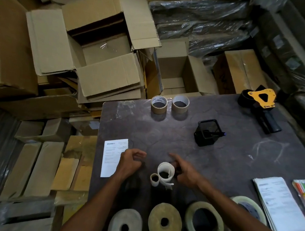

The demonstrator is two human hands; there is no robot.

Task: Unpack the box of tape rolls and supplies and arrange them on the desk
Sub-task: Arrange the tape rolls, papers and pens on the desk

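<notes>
**Both hands free over the small white rolls, bench nearly laid out**

From the head view, my left hand hovers at about 9 o'clock of the curled white roll, its grip loosely curled with nothing in it. My right hand sits at 3 o'clock of that roll, forefinger stretched out, the other fingers bent, holding nothing I can see. A tiny roll touches the white one at 7 o'clock.

The bench looks sorted by kind: two brown tape rolls side by side at 12 o'clock, three wide rolls in a row at 6 o'clock, the tape dispenser at 2 o'clock, papers at 4 o'clock. The open box stands off the bench at 11 o'clock; I judge the unpacking nearly finished
</notes>
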